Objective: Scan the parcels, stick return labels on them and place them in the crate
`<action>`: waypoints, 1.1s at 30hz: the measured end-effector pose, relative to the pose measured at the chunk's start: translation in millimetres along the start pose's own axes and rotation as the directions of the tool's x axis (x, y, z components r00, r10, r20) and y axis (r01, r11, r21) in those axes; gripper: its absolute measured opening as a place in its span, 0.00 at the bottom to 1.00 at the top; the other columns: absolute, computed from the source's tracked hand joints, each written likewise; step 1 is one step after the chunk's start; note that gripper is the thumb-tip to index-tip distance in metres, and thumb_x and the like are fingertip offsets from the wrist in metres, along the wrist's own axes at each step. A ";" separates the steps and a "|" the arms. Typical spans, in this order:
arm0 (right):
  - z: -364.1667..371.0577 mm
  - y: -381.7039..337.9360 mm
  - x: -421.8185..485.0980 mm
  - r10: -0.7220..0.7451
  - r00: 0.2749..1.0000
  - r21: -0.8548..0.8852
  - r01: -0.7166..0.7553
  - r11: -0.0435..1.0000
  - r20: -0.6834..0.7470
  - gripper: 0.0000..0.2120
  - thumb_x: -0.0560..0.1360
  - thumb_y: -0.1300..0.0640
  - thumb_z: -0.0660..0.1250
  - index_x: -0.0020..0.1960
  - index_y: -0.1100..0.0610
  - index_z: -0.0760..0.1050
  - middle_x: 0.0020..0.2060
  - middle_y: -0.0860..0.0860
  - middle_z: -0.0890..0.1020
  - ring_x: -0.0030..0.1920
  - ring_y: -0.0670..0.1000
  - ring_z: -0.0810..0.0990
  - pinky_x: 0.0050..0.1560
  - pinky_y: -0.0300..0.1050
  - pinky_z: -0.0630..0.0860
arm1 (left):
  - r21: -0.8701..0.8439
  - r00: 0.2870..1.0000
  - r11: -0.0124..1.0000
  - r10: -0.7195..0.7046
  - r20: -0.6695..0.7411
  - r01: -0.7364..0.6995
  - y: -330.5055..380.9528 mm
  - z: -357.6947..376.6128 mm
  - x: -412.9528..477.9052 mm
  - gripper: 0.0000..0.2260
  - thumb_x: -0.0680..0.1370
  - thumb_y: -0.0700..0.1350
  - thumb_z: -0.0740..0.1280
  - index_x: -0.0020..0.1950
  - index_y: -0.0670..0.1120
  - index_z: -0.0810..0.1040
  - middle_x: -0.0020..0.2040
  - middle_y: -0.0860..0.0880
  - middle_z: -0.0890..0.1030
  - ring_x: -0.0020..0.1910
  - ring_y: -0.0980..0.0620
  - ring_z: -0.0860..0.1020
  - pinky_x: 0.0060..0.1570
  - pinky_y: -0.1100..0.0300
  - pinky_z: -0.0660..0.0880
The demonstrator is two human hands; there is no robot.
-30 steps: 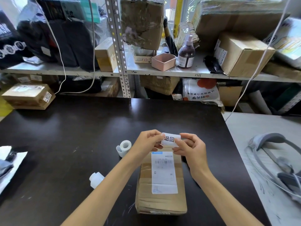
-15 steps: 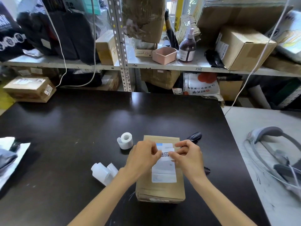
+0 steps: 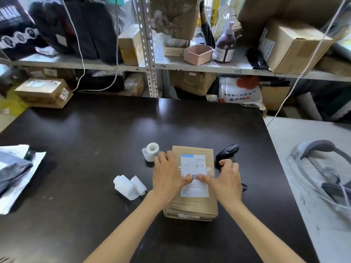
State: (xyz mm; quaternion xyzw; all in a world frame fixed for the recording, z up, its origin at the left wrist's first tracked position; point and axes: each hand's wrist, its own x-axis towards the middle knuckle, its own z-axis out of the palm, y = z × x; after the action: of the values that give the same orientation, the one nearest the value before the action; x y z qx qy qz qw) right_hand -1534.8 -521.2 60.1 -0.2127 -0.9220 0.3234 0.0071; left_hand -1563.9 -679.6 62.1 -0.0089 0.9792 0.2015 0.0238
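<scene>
A brown cardboard parcel (image 3: 191, 204) lies on the black table (image 3: 95, 149) in front of me, its white shipping label (image 3: 193, 164) facing up. A small white return label (image 3: 194, 177) lies on the shipping label. My left hand (image 3: 168, 173) lies flat on the parcel's left side, thumb pressing the return label's left end. My right hand (image 3: 225, 179) rests on the parcel's right side, thumb pressing the label's right end. A black barcode scanner (image 3: 227, 151) lies just right of the parcel, partly behind my right hand.
A white label roll (image 3: 151, 151) and a white plastic dispenser (image 3: 129, 186) sit left of the parcel. Grey mailer bags (image 3: 13, 171) lie at the table's left edge. Another parcel (image 3: 44, 92) sits far left. Shelves with boxes stand behind; a grey headset (image 3: 319, 168) lies on the right table.
The return label went from held in the air above the parcel down onto the shipping label. Both hands spread flat and now press it down.
</scene>
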 end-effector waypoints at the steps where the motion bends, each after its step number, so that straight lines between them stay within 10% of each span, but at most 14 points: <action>1: 2.2 4.3 0.4 0.062 0.996 0.074 -0.067 0.995 0.069 0.39 0.63 0.40 0.78 0.65 0.56 0.66 0.57 0.50 0.71 0.58 0.51 0.74 0.53 0.50 0.75 | -0.038 0.998 0.997 -0.062 0.012 0.063 -3.7 0.7 -0.4 0.38 0.66 0.61 0.74 0.66 0.44 0.63 0.62 0.46 0.66 0.61 0.46 0.66 0.52 0.57 0.70; 7: 22.4 9.0 -17.2 0.149 0.959 0.416 -0.240 0.877 0.239 0.19 0.73 0.43 0.70 0.57 0.50 0.71 0.53 0.48 0.81 0.50 0.47 0.79 0.48 0.45 0.75 | -0.395 0.876 0.827 -0.217 0.431 0.400 -14.0 -3.0 -3.5 0.30 0.71 0.58 0.72 0.65 0.44 0.67 0.62 0.49 0.76 0.59 0.49 0.75 0.51 0.55 0.73; 22: -0.6 -71.3 -48.9 0.179 0.984 0.558 -0.135 0.818 -0.024 0.20 0.72 0.44 0.71 0.59 0.54 0.76 0.51 0.47 0.83 0.50 0.48 0.82 0.54 0.52 0.79 | -0.516 0.950 0.849 0.057 0.306 0.115 -36.6 -83.5 18.8 0.29 0.70 0.58 0.74 0.64 0.46 0.69 0.58 0.51 0.78 0.58 0.50 0.77 0.58 0.50 0.75; 33: 18.1 -97.8 -167.5 0.500 0.828 0.653 -0.235 0.720 -0.252 0.10 0.73 0.46 0.71 0.52 0.45 0.76 0.44 0.40 0.82 0.42 0.38 0.80 0.36 0.34 0.72 | -0.558 0.789 0.822 0.415 0.452 -0.113 -64.6 -98.6 -10.5 0.29 0.68 0.58 0.76 0.62 0.46 0.71 0.54 0.53 0.81 0.53 0.53 0.80 0.55 0.51 0.77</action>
State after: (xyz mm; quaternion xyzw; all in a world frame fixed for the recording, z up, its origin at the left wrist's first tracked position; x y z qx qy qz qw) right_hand -1423.0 -666.9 125.2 -0.4457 -0.6862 0.5384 0.2016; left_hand -1556.0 -777.8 127.7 0.1863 0.8323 0.4442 0.2744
